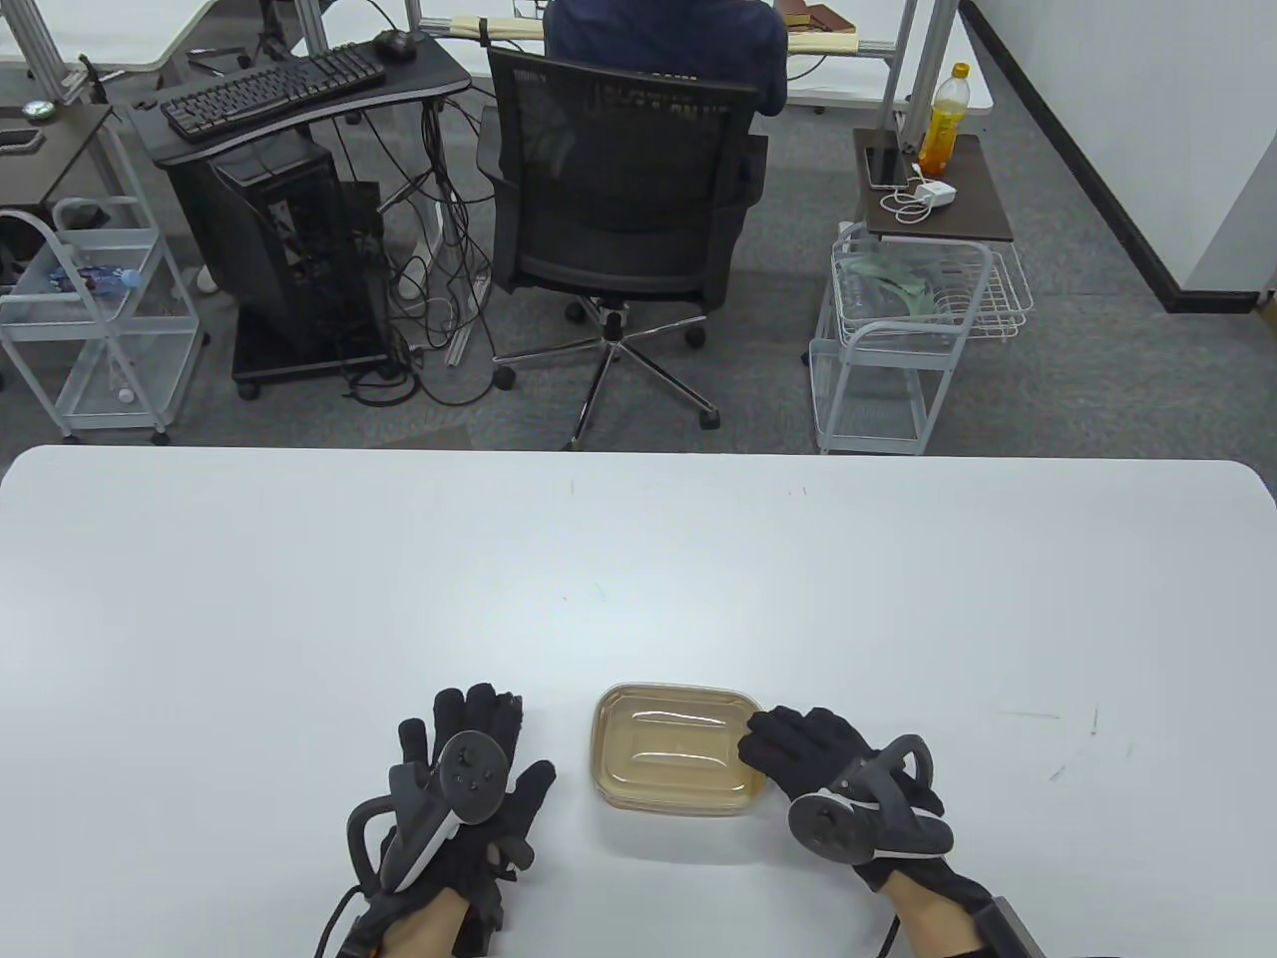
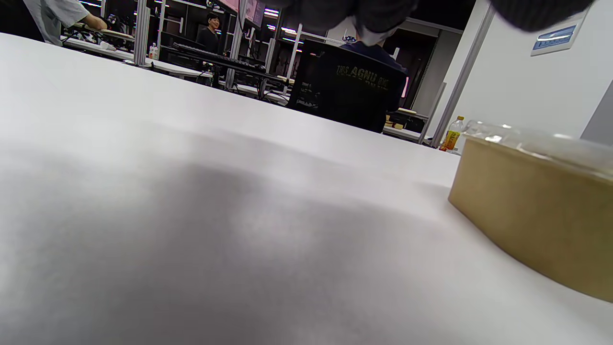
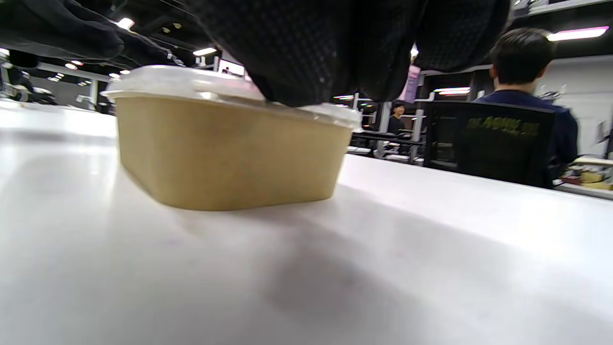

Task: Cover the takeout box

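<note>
A brown paper takeout box (image 1: 673, 753) stands near the front of the white table (image 1: 638, 579) with a clear plastic lid (image 1: 670, 730) on top of it. My right hand (image 1: 788, 743) rests its fingers on the lid's right edge; in the right wrist view the fingers (image 3: 306, 52) press down on the lid (image 3: 191, 81) over the box (image 3: 230, 148). My left hand (image 1: 469, 738) lies flat on the table to the left of the box, fingers spread, holding nothing. The box (image 2: 541, 215) shows at the right of the left wrist view.
Beyond the table's far edge stand an office chair (image 1: 619, 200) with a seated person, a desk with a keyboard (image 1: 274, 90), and wire carts (image 1: 908, 329) on either side.
</note>
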Demonstrator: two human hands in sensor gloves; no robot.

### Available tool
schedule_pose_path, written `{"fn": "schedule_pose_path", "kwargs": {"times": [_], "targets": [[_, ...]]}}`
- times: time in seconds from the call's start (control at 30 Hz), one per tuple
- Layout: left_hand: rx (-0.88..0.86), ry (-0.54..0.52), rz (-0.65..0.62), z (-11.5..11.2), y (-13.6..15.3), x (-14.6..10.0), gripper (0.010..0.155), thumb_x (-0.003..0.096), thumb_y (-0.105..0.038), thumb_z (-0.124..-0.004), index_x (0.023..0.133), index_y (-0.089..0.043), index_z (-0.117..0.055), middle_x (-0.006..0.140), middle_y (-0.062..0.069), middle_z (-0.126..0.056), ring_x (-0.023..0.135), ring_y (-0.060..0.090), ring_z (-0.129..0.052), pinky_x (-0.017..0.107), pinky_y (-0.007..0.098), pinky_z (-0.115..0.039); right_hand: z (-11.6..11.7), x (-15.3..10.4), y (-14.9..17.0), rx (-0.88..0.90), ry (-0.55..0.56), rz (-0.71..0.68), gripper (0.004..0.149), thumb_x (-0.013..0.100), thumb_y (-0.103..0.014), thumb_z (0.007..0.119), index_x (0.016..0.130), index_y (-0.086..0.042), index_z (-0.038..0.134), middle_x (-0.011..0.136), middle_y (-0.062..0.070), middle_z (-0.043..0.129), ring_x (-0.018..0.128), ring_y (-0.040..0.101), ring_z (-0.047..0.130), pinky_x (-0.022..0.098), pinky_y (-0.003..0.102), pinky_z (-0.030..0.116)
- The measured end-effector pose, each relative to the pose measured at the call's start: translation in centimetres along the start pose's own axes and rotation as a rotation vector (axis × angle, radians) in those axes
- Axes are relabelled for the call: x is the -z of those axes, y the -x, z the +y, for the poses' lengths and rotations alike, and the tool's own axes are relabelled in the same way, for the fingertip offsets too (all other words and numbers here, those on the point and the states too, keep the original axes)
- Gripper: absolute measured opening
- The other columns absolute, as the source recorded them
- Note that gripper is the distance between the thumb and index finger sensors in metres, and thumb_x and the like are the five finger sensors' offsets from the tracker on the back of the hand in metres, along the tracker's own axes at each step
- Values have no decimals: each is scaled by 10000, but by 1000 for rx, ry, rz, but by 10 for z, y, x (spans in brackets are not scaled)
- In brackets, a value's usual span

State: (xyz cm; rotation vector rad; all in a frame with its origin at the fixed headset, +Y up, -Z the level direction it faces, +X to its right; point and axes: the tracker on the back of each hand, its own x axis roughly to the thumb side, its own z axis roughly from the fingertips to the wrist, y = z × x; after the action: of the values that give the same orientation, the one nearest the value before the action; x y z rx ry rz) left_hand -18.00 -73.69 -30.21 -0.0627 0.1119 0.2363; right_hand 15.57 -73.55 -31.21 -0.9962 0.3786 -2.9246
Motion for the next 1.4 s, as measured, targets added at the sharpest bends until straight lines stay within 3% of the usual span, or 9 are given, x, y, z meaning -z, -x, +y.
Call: {"fn": "schedule_pose_path", "kwargs": {"times": [0.2,0.33,0.47,0.6,1.0,1.4], "targets": [[4,36,-58,-6,-31,0,757,348,-766,-624,1048,-514,-479,1246,-195,-391,1203,105,-300,840,356,-176,-8,0,-3,196,62,174,508,587,-330,755,1034,-90,723,1063,275,732,927,491,773,615,682,676],[14,87,-112,-15,-61,-1,724,352,-759,-613,1034,-566,-467,1234,-264,-372,1202,71,-281,842,334,-168,-3,7,-12,369,-49,240,620,612,-396,700,1094,-14,620,1099,386,593,950,596,648,616,737,597],[50,129,-133,-26,-74,-1,676,355,-747,-602,1002,-619,-452,1206,-334,-352,1195,14,-278,842,312,-169,6,10,-20,376,-167,237,680,625,-439,650,1117,19,546,1108,431,499,952,624,613,624,727,593],[81,148,-141,-33,-75,-2,658,360,-733,-602,994,-604,-483,1200,-323,-368,1189,6,-301,841,304,-181,15,12,-22,410,-231,220,682,629,-430,635,1114,40,535,1112,438,441,953,632,582,633,716,574],[129,103,-171,-32,-71,-8,680,377,-709,-630,1015,-504,-510,1210,-195,-427,1176,83,-385,839,311,-258,23,16,-24,471,-202,211,650,629,-399,621,1111,31,548,1142,392,383,990,607,508,664,700,515],[119,104,-184,-32,-69,-9,690,371,-712,-635,1017,-508,-504,1213,-210,-428,1177,78,-377,839,312,-253,23,15,-24,492,-203,208,648,630,-398,610,1118,21,529,1151,377,359,1003,597,481,669,700,507]]}}
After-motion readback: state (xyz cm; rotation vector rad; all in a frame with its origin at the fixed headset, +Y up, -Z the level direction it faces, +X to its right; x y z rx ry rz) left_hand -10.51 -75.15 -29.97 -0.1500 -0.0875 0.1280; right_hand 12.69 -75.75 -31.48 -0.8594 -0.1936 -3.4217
